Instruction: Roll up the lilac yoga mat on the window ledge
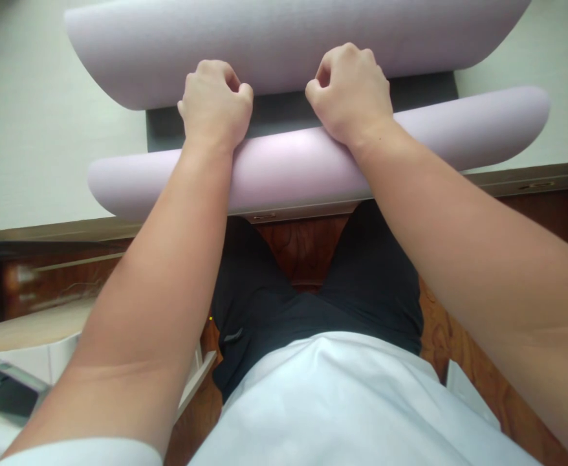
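Note:
A sheet-like mat, lilac on one face, lies across the table in front of me. Its far and near sides curl up, and a dark grey strip shows between them. My left hand is closed at the lower edge of the far curl, left of centre. At the same edge on the right, my right hand is closed too, thumb and forefinger bent into a loop. The fingertips of both hands are hidden. Both wrists pass over the near curl.
The pale table extends to both sides, its front edge just below the near curl. My legs in dark trousers are under that edge. At lower left are pale furniture and a grey-framed dark object. The floor is reddish-brown wood.

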A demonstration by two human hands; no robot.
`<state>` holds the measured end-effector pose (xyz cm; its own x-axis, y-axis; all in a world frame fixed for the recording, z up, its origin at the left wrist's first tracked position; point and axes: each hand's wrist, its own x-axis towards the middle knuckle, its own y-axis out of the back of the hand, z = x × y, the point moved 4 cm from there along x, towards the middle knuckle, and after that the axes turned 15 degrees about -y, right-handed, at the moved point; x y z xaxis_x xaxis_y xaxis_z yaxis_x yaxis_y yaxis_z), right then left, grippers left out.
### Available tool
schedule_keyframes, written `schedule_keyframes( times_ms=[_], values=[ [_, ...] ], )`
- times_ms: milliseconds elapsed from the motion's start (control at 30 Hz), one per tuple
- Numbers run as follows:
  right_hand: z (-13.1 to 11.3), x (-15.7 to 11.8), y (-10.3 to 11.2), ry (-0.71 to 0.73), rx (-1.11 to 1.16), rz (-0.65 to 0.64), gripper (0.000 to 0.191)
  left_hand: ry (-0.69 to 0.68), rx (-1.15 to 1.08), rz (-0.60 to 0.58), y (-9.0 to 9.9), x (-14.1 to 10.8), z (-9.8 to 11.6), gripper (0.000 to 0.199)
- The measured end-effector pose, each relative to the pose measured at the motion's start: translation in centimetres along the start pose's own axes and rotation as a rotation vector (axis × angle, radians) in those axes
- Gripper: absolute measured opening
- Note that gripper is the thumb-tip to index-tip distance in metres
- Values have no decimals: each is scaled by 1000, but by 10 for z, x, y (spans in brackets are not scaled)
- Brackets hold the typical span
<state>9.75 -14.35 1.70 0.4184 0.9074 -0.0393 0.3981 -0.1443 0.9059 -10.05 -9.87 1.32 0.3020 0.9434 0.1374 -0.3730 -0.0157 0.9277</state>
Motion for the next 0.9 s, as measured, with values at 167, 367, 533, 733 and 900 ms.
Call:
schedule_keyframes(
  times_ms=[167, 367, 533, 733, 900],
  values=[
    [-3, 7, -4, 5, -14, -51, 45, 79, 44, 84, -3, 10, -6, 42],
    [0, -12, 2, 2, -62, -1, 67, -21, 98, 89, -1, -8, 7, 57],
    [12, -45, 13, 22, -69, 63, 54, -51, 75, 130, 15, -53, 27, 35],
    [20, -66, 1, -14, -115, 21, 43, 3, 78, 40, 4, -76, 26, 51],
    [27, -74, -9, -4, -144, -6, 51, 49, 67, -56, -5, -82, 25, 65]
  ],
)
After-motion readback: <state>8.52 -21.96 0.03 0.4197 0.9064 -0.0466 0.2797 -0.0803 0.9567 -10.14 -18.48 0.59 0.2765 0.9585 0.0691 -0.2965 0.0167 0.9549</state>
